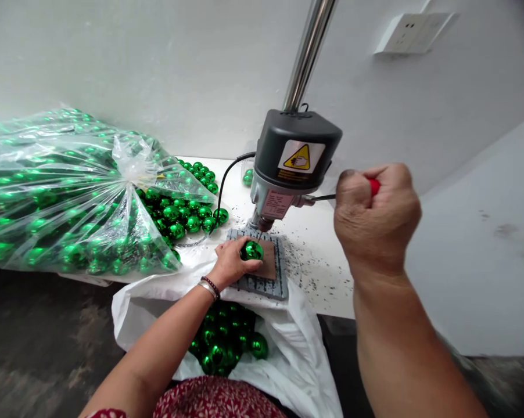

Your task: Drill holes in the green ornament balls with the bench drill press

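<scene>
On the base plate [280, 278] of a small drill press [303, 148], my left hand [233, 264] holds a shiny green ball [253, 250] against a brown board [268, 261]. The thin bit of the drill [260, 235] is right at the ball's top; whether it has entered cannot be made out. My right hand [375, 215] is closed in a fist around the red knob [374, 187] of the press lever [326, 197]. Bracelets circle my left wrist.
A clear plastic bag [135, 168] full of green balls lies at the left, with loose balls [193, 223] beside it. An open white sack [305, 337] below the table edge holds more. Dark shavings litter the white table [327, 296]. A socket [414, 32] is on the wall.
</scene>
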`<state>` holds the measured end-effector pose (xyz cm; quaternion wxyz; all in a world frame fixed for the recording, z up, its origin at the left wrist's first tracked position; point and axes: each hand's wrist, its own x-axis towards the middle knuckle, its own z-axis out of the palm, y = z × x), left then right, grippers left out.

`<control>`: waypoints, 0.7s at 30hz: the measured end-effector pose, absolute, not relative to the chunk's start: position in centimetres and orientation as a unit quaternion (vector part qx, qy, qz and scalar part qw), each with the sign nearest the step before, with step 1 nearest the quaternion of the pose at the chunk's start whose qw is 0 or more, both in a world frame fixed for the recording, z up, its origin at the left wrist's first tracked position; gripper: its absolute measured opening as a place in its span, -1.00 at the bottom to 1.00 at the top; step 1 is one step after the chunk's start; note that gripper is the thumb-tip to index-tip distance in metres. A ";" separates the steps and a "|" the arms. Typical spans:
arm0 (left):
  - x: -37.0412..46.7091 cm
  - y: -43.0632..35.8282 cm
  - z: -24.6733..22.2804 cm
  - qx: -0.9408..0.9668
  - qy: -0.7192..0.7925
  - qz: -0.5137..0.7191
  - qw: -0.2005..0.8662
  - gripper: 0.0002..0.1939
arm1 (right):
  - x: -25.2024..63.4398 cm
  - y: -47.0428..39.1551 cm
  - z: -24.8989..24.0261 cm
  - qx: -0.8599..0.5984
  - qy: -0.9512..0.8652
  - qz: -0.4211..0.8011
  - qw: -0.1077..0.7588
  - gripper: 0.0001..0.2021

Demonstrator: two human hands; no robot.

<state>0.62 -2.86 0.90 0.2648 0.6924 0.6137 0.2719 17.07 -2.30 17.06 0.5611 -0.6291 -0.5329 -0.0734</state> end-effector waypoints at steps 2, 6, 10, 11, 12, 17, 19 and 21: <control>-0.5 -4.1 1.7 0.704 0.603 0.257 0.274 -0.52 | 17.0 -2.4 17.2 -0.637 -0.532 -0.067 0.554 -0.82; -3.3 -6.3 2.5 0.745 0.549 0.226 0.302 -0.45 | 17.0 -2.3 17.0 -0.624 -0.527 -0.076 0.572 -0.85; -6.0 -5.7 2.2 0.738 0.552 0.290 0.260 -0.46 | 17.1 -2.0 16.8 -0.611 -0.527 -0.097 0.582 -0.83; -6.6 -5.1 2.3 0.728 0.573 0.296 0.233 -0.51 | 17.1 -1.9 16.8 -0.609 -0.528 -0.102 0.583 -0.82; -7.2 -4.3 2.4 0.715 0.603 0.293 0.198 -0.57 | 17.1 -1.9 16.8 -0.609 -0.528 -0.103 0.583 -0.82; -9.8 0.5 3.2 0.657 0.740 0.140 0.029 -0.52 | 17.0 -2.0 16.8 -0.624 -0.509 -0.084 0.587 -0.82; -10.5 2.0 3.1 0.661 0.747 0.071 0.004 -0.52 | 17.1 -2.0 16.6 -0.610 -0.515 -0.092 0.595 -0.79; -10.9 3.0 2.6 0.675 0.737 0.024 -0.003 -0.55 | 17.3 -1.9 16.2 -0.594 -0.525 -0.106 0.600 -0.76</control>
